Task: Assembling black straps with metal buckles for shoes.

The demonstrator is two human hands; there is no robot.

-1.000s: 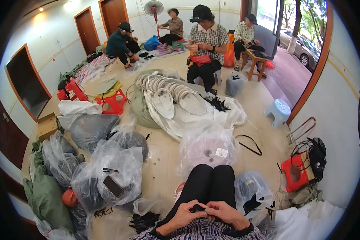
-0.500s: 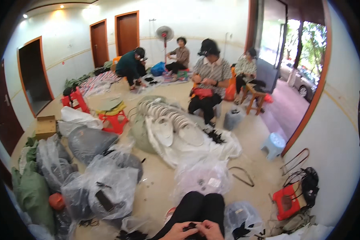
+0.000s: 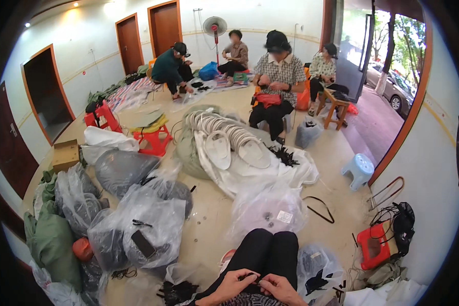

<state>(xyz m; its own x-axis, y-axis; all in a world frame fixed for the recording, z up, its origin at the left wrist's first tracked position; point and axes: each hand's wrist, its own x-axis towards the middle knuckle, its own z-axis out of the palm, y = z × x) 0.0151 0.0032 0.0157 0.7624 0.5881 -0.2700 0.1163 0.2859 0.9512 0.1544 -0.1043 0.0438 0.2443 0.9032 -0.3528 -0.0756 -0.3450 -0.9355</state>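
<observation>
Over my lap, my left hand (image 3: 233, 284) is bent with thumb and fingertips pinched together. My right hand (image 3: 280, 288) faces it, also pinching, its fingertips a short way from the left ones. Something small and dark shows between the fingertips, too small to name. Beneath them are my black trouser legs (image 3: 262, 255). Left of my lap, a clear bag holds black pieces (image 3: 178, 291); to the right, another clear plastic bag (image 3: 313, 262) has black pieces in it.
Ahead, a clear bag (image 3: 268, 206) lies before a white sheet bearing a row of pale oval rings (image 3: 252, 154). Stuffed plastic bags (image 3: 153, 214) fill the left, a phone-like black slab (image 3: 143, 244) on one. At right stand a blue stool (image 3: 357, 171) and red stool (image 3: 373, 247). Several people sit farther back.
The view has shifted, so the room sits slightly farther right. My hands appear higher and a little farther apart, and less of the dark piece between them shows.
</observation>
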